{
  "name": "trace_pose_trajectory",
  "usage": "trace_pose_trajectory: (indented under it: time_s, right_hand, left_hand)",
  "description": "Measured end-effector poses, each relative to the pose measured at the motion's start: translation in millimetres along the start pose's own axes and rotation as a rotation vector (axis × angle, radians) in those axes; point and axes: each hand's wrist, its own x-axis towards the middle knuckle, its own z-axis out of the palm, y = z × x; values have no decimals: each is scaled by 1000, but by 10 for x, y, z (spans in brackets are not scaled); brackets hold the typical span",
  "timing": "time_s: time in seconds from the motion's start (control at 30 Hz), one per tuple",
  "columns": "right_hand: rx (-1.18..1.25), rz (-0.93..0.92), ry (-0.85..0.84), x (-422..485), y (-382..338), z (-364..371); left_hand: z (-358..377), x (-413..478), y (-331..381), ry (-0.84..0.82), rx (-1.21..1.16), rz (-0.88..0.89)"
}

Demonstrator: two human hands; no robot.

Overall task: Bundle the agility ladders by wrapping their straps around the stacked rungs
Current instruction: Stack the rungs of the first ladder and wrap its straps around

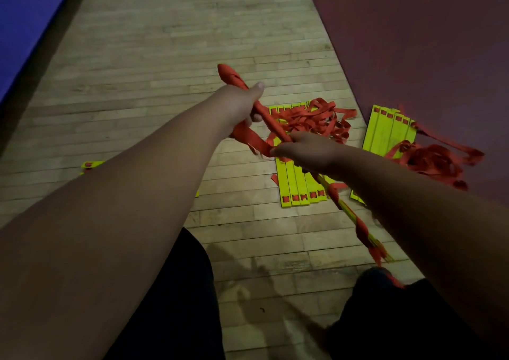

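- The left hand [242, 106] is curled round the upper part of a long bundle of stacked yellow plastic rungs [274, 124], which is wound in flat red webbing strap [248, 136] and held slanting above the pale wooden plank floor [137, 56]
- The right hand [305, 151] grips the same bundle just below, close to the left
- Beneath lies a flat row of yellow ladder rungs [292, 183] with a loose tangle of red strap [316, 118]
- Another yellow rung set [385, 133] lies on the dark red mat [413, 43]
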Motion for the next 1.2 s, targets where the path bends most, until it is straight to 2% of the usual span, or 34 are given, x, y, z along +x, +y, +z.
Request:
trace_pose_trajectory:
  time_s: [0.13,0.27,0.33,0.43,0.53,0.6,0.73,0.87,1.1,1.2]
  right_hand:
    - [356,25,-64,-36,-10,-140]
    - [454,13,-237,-117,16,-237]
    - [497,15,-283,-161,-18,-209]
    - [557,3,-250,-136,-14,-143]
    - [398,21,-150,-80,43,-109]
    - [222,10,-74,-58,65,-68]
    - [67,54,21,-33,51,-10]
    - [-96,-28,103,43,114,-20]
    - [-191,-160,238,68,149,-12]
    - [-196,-158,268,91,148,21]
  left_hand:
    - [-177,38,16,31,-192,66]
    - [-235,50,50,52,-418,82]
    - [-237,80,32,88,-406,85]
    - [-205,115,-31,171,-142,140]
    - [-116,53,-37,149,0,127]
    - [-45,22,-26,86,-8,81]
    - [43,38,-50,19,-38,21]
    - [52,52,-104,-1,-80,-17]
    - [59,-6,-117,-110,-126,5]
    - [76,-36,-85,-170,-147,-1]
